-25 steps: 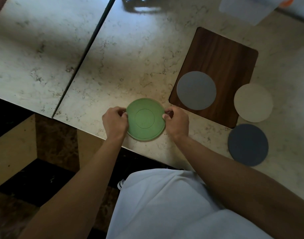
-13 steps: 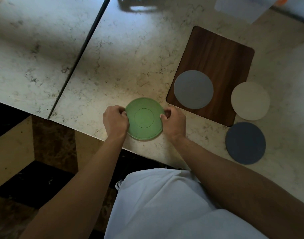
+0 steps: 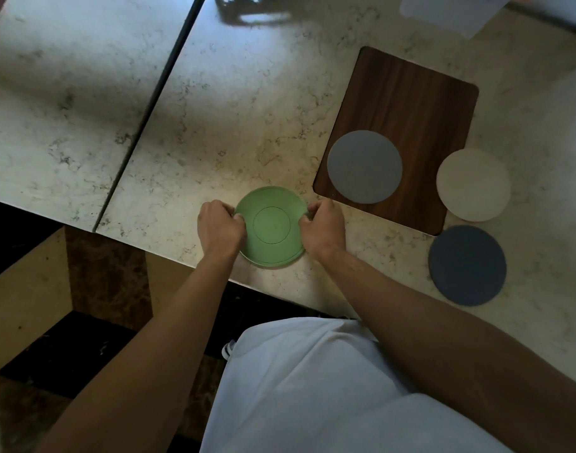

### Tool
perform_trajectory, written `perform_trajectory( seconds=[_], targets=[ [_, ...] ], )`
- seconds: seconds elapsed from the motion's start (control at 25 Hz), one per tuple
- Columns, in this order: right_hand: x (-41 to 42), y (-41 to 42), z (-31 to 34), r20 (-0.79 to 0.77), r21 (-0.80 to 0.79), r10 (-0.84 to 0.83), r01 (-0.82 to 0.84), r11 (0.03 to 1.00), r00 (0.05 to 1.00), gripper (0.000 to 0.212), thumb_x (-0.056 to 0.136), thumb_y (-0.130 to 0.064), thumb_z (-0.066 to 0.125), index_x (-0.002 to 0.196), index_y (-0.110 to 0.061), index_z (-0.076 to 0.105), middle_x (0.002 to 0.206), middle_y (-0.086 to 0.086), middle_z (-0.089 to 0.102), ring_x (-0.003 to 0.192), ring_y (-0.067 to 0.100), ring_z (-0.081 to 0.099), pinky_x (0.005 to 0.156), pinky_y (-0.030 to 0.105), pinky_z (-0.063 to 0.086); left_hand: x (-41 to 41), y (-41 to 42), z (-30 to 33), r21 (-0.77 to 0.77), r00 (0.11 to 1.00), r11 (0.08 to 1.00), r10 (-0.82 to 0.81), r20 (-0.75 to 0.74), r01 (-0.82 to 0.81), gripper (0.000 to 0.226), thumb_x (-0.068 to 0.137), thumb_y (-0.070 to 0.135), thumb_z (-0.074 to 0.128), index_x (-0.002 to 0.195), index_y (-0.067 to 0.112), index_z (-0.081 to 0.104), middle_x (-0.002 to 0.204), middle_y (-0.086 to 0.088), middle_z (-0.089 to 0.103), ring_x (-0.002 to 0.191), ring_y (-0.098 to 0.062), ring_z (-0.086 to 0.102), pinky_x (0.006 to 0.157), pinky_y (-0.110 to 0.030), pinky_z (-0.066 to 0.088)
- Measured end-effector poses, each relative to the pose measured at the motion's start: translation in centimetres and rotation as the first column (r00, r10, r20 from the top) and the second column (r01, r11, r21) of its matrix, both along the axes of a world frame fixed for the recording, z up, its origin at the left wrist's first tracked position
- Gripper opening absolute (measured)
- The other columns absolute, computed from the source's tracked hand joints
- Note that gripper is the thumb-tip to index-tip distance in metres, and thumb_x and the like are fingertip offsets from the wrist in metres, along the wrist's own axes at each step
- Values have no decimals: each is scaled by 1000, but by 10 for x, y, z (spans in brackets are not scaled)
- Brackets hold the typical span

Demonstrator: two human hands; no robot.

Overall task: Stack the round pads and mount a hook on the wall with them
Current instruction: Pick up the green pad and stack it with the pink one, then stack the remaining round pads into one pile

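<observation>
- Gripping the round green silicone pad (image 3: 271, 227) at the near table edge, the left hand (image 3: 219, 227) and right hand (image 3: 322, 228) pinch its opposite rims.
- Four round pads counted: green, dark blue (image 3: 467, 265) near right, cream (image 3: 473, 185) beyond it, light grey (image 3: 365, 167).
- The grey one lies on the single dark wooden board (image 3: 410, 103).
- No writing is legible.

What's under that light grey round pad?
The light grey pad lies flat on a dark wooden board, near its front left corner, and the board rests on the marble table. Whatever is directly beneath the pad is covered.
</observation>
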State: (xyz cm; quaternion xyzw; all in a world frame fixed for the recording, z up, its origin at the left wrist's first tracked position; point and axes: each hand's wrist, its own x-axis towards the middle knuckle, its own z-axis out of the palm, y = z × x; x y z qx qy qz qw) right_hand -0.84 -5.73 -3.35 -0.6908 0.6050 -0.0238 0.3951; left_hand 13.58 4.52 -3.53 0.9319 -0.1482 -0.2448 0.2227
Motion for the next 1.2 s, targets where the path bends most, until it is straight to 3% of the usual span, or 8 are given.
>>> perform_trajectory(
  seconds=[0.12,0.2,0.28,0.44,0.64,0.76,0.88,1.2],
  targets=[
    [-7,5,1,75,17,-52,51,999,996,16,88,-11,65,103,-15,59,102,0,64,90,16,62,83,31,54,-5,0,4,-58,993,992,105,-54,-108,16,83,14,67,98,8,70,97,-6,72,94,-23,66,85,-35,52],
    [-18,1,1,141,50,-112,106,993,984,15,87,-10,67,98,-17,62,92,-6,66,84,11,63,77,21,52,-9,-1,8,-106,984,982,144,-106,-155,22,81,14,69,103,9,71,95,-5,73,92,-22,67,85,-34,54],
    [-33,-6,1,165,54,-165,158,986,972,15,84,-11,71,96,-19,65,87,-11,66,80,6,62,67,6,42,-14,-8,11,-143,984,979,130,-126,-148,27,79,15,72,106,9,72,95,-7,74,89,-21,68,86,-32,55],
    [-70,-27,2,182,25,-271,271,962,945,22,81,-15,76,103,-14,72,89,-8,69,73,-4,59,57,-1,40,-39,-42,18,-205,978,974,58,-201,-100,18,76,16,78,94,12,78,89,-6,78,84,-19,72,89,-37,58],
    [-143,-61,9,158,-34,-422,432,901,893,18,82,-23,74,99,-17,76,95,0,76,80,7,62,74,19,45,-93,-97,21,-252,920,968,-99,-380,0,4,80,13,77,80,17,75,85,-7,76,83,-22,73,86,-43,60],
    [-194,-75,14,153,-77,-509,524,848,847,16,85,-24,69,98,-19,77,94,-2,75,78,5,59,74,17,43,-132,-127,20,-280,862,956,-214,-459,88,8,80,5,75,74,10,72,83,-17,74,82,-33,74,78,-49,62],
    [-245,-86,17,156,-107,-563,581,807,811,14,88,-21,68,98,-14,76,95,2,75,80,7,60,79,23,48,-180,-155,21,-267,813,946,-297,-501,182,6,80,3,74,77,8,72,83,-17,74,81,-33,74,70,-41,63],
    [-333,-110,10,115,-106,-637,647,755,762,16,88,-17,68,102,-14,77,99,4,77,87,11,66,84,22,49,-271,-189,8,-212,774,923,-384,-504,320,7,79,4,77,84,6,73,88,-17,74,79,-30,74,74,-47,63]
  ],
)
